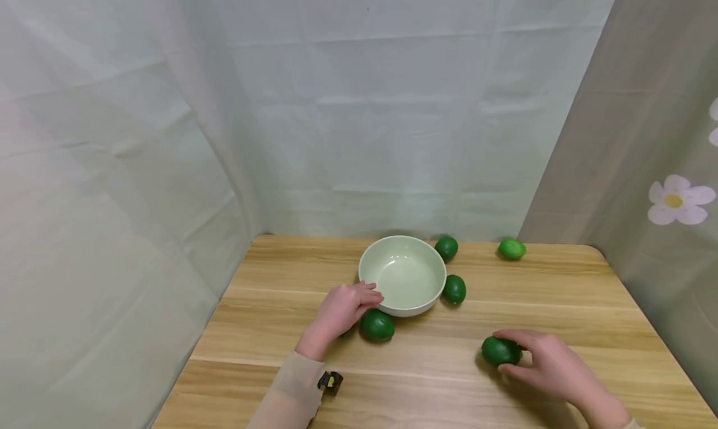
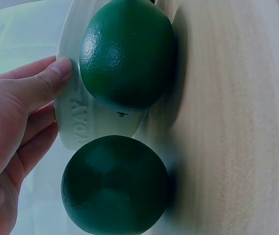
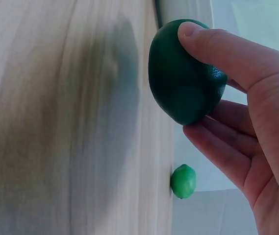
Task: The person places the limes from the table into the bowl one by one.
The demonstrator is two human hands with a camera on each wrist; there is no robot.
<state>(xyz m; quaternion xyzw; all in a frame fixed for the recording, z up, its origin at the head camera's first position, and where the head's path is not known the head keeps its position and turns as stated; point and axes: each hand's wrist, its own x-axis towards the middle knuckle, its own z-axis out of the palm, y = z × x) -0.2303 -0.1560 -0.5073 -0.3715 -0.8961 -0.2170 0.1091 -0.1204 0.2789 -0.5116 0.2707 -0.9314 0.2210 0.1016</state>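
Note:
My left hand [image 1: 343,304] pinches the near-left rim of a pale green bowl [image 1: 404,279], thumb on the outer wall and fingers over the edge. Just below that hand lies a dark green lime [image 1: 378,326]; a second lime [image 2: 114,186] shows in the left wrist view, mostly hidden behind the wrist in the head view. At the right, my right hand [image 1: 544,360] holds another dark green lime [image 3: 183,73] between thumb and fingers, close over the table, its shadow on the wood. The bowl's inside shows no fruit.
Two dark limes sit by the bowl's right side, one at the back [image 1: 446,248] and one nearer [image 1: 454,289]. A brighter green lime [image 1: 512,249] lies near the wooden table's [image 1: 269,329] far edge. Pale curtains [image 1: 392,136] hang behind and at both sides.

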